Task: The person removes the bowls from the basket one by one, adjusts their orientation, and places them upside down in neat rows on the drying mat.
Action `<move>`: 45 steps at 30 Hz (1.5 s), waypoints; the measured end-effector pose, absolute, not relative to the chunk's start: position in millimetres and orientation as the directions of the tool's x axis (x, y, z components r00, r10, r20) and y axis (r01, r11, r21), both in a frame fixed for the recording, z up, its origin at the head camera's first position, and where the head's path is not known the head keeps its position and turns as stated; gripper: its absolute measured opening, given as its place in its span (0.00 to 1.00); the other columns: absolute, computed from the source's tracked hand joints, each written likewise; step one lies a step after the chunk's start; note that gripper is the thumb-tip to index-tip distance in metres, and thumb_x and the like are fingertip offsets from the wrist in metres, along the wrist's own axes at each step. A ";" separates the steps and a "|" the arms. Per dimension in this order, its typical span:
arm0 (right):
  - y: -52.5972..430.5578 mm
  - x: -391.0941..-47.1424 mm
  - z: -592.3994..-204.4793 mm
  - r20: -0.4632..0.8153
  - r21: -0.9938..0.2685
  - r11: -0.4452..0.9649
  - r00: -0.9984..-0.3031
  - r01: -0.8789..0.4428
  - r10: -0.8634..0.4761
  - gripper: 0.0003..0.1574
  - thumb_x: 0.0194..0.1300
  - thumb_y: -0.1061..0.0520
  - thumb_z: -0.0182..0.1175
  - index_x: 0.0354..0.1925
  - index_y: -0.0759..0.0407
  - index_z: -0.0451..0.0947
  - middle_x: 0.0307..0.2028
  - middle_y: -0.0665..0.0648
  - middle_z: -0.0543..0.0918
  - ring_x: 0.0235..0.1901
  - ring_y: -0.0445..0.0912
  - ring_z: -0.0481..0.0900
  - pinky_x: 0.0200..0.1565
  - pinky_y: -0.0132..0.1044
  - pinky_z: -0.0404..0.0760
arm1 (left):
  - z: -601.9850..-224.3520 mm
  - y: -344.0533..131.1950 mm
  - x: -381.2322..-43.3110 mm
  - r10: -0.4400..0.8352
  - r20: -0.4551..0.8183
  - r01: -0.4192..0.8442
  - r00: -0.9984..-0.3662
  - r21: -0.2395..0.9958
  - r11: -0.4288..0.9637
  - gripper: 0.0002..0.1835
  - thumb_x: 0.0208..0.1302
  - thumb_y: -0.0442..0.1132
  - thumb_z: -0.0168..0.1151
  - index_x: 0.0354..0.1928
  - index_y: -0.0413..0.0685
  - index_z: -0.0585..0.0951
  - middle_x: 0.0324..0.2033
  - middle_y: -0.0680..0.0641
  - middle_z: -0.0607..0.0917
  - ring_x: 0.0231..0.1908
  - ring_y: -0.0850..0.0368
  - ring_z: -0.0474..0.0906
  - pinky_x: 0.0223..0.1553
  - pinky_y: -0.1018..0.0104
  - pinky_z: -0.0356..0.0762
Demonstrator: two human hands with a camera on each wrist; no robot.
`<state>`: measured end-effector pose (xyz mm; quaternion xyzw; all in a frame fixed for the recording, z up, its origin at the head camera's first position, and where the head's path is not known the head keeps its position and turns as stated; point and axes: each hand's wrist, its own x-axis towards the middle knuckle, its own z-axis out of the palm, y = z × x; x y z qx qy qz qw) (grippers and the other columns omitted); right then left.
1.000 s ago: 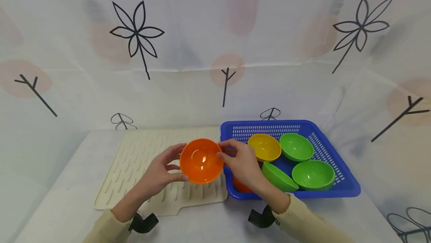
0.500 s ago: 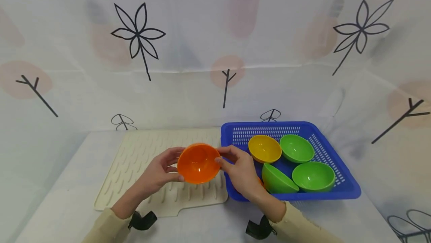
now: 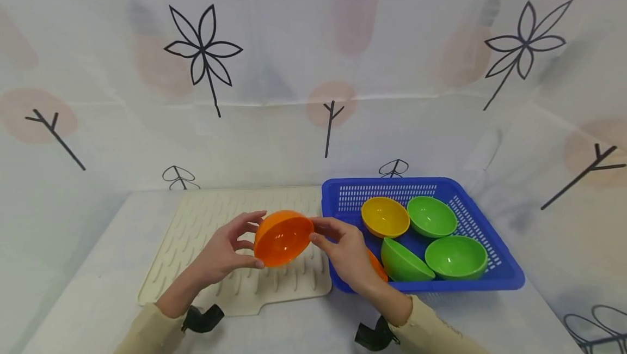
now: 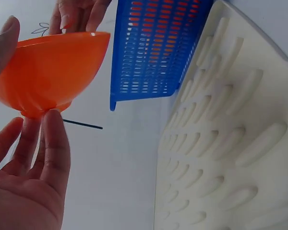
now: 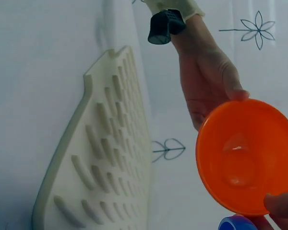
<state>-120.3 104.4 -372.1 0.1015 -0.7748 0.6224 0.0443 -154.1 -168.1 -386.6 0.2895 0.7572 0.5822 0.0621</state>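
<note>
An orange bowl point(image 3: 283, 239) is held between both hands above the drying mat, tilted with its opening facing down-right in the head view. On its left side, my left hand point(image 3: 222, 250) grips it, thumb at the rim; the left wrist view shows the fingertips against the foot of the bowl point(image 4: 53, 72). My right hand point(image 3: 345, 250) pinches the right rim between thumb and fingers. Only part of that hand point(image 5: 283, 206) shows at the lower right corner of the right wrist view, its thumb over the rim.
A cream ridged drying mat point(image 3: 210, 234) lies under the hands. Right of it stands a blue basket point(image 3: 382, 181) with a yellow bowl point(image 3: 385, 218), three green bowls point(image 3: 431, 217) and an orange bowl point(image 3: 376, 267) partly behind my right forearm. A patterned cloth hangs behind.
The orange bowl has turned from facing the head camera to tilting downward, and has shifted slightly left. Both hands moved a little left with it, uncovering more of the orange bowl in the basket.
</note>
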 end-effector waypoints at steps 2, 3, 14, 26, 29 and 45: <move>104.5 -120.4 -372.5 0.185 -0.955 0.214 -0.976 -0.206 -0.114 0.19 0.66 0.60 0.66 0.56 0.57 0.82 0.50 0.55 0.85 0.53 0.51 0.82 0.50 0.37 0.82 | -385.2 -168.9 -153.9 0.509 0.268 0.403 -0.818 0.898 0.175 0.41 0.52 0.34 0.78 0.69 0.50 0.71 0.58 0.47 0.76 0.55 0.47 0.74 0.47 0.60 0.84; 104.6 -120.5 -372.4 0.178 -0.956 0.213 -0.977 -0.201 -0.121 0.20 0.66 0.59 0.66 0.57 0.57 0.82 0.51 0.56 0.85 0.54 0.51 0.82 0.50 0.38 0.82 | -384.7 -169.3 -153.6 0.506 0.280 0.420 -0.816 0.888 0.186 0.40 0.52 0.34 0.78 0.68 0.51 0.72 0.58 0.48 0.76 0.55 0.47 0.73 0.47 0.61 0.84; 105.8 -120.2 -370.1 0.107 -0.956 0.240 -0.961 -0.170 -0.256 0.31 0.71 0.45 0.60 0.67 0.55 0.73 0.60 0.56 0.80 0.60 0.53 0.77 0.59 0.51 0.77 | -384.0 -173.4 -150.7 0.484 0.334 0.510 -0.809 0.808 0.296 0.40 0.46 0.38 0.81 0.65 0.56 0.75 0.55 0.53 0.75 0.53 0.54 0.72 0.47 0.63 0.82; 101.2 -118.5 -370.1 0.042 -0.961 0.252 -0.957 -0.118 -0.288 0.35 0.71 0.41 0.59 0.68 0.58 0.71 0.61 0.58 0.79 0.60 0.54 0.77 0.59 0.52 0.77 | -384.3 -173.5 -149.0 0.538 0.338 0.511 -0.772 0.834 0.210 0.40 0.50 0.35 0.79 0.67 0.53 0.73 0.69 0.50 0.67 0.66 0.54 0.64 0.57 0.60 0.76; 99.9 -117.9 -370.5 0.043 -0.969 0.220 -0.953 -0.114 -0.301 0.37 0.70 0.42 0.61 0.68 0.60 0.69 0.62 0.60 0.77 0.61 0.55 0.76 0.59 0.50 0.77 | -383.0 -172.7 -148.4 0.562 0.313 0.469 -0.765 0.870 0.153 0.40 0.51 0.34 0.78 0.67 0.53 0.72 0.73 0.49 0.64 0.70 0.54 0.61 0.62 0.59 0.73; 90.7 -117.0 -368.8 0.079 -0.966 0.206 -0.937 -0.156 -0.339 0.46 0.63 0.48 0.70 0.71 0.61 0.64 0.68 0.60 0.71 0.67 0.54 0.69 0.63 0.48 0.71 | -382.9 -170.8 -149.5 0.603 0.291 0.413 -0.743 0.908 0.071 0.46 0.57 0.30 0.73 0.76 0.53 0.62 0.72 0.50 0.66 0.65 0.49 0.68 0.56 0.54 0.78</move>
